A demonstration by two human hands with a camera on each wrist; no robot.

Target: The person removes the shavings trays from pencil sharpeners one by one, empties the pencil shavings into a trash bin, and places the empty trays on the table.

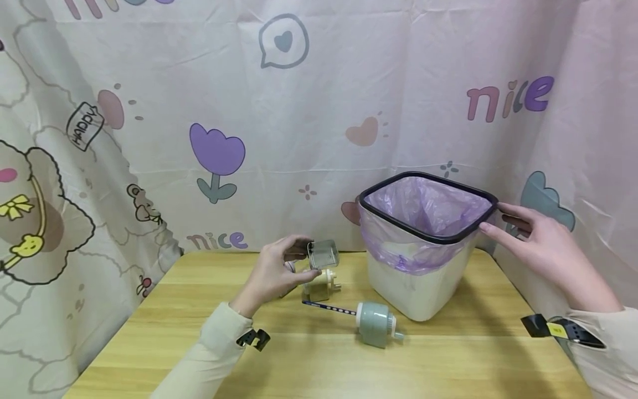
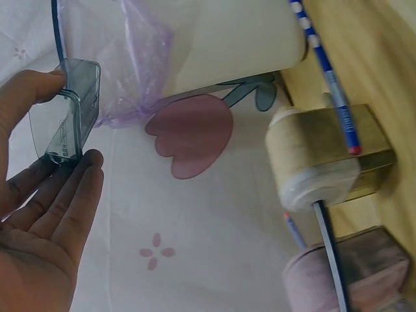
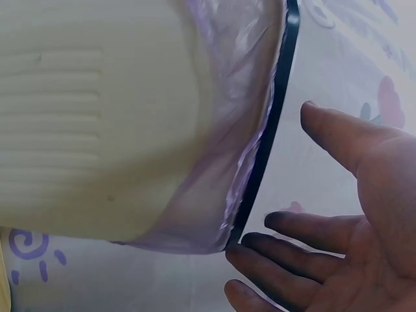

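Note:
My left hand [image 1: 279, 269] pinches a clear, smoky plastic shavings drawer [image 1: 324, 255] between thumb and fingers, above the table and left of the trash bin [image 1: 413, 288]. My right hand [image 1: 543, 249] has its fingers spread at the right corner of the bin's black rim [image 1: 451, 239]. In the right wrist view the palm faces the rim, with the fingertips close to it. Below the drawer stands a cream crank pencil sharpener [image 1: 315, 289]. Nearer the front sits a blue-green sharpener [image 1: 375, 325] with a dark blue pencil [image 1: 329, 307] sticking out to the left.
A purple bag [image 1: 413, 257] lines the white bin and folds over its outside. The left wrist view also shows a pink sharpener [image 2: 351, 273] beside the cream one. A patterned curtain [image 1: 299, 138] hangs behind the wooden table [image 1: 299, 366].

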